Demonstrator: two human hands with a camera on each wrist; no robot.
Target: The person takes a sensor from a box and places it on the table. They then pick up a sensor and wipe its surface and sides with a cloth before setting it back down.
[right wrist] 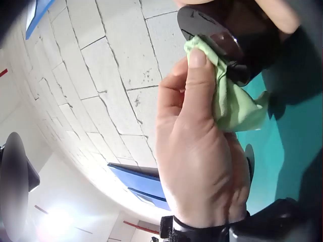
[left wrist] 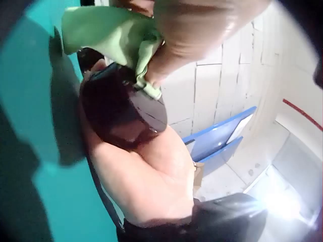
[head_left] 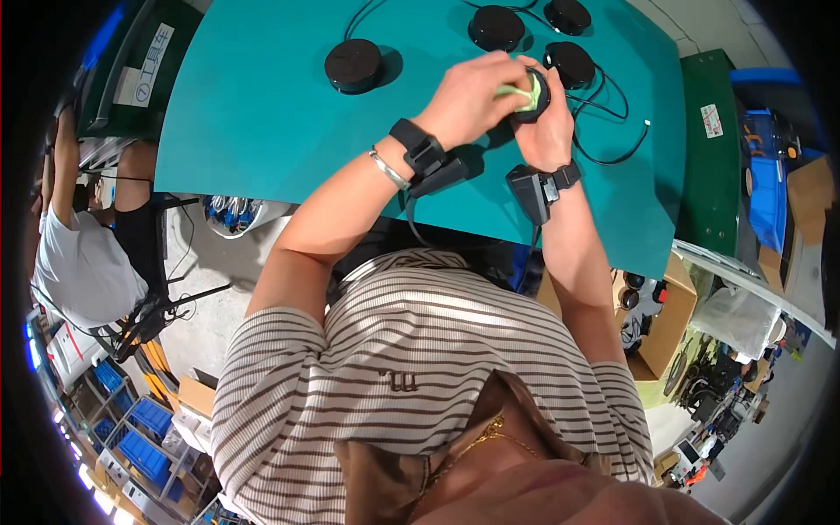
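Note:
A green cloth (head_left: 530, 90) is pinched between the thumb and fingers of my left hand (head_left: 468, 98), bunched against a round black puck-like device (head_left: 543, 103). My right hand (head_left: 548, 138) grips this device by its side, above the table. In the left wrist view the device (left wrist: 111, 106) is tilted, and one end of the cloth (left wrist: 103, 31) hangs loose. Up close in the right wrist view, my left thumb (right wrist: 198, 75) presses the cloth (right wrist: 236, 108) at the rim of the glossy flat face. Part of my right hand's fingers is hidden behind the device.
Similar black discs with cables (head_left: 353, 66) (head_left: 496, 29) (head_left: 570, 65) stand on the green table (head_left: 262, 131). A loose cable (head_left: 612, 162) curls at the right. Beyond the table edges are green cabinets (head_left: 710, 175), a cardboard box (head_left: 674, 337) and another person (head_left: 87, 262) at the left.

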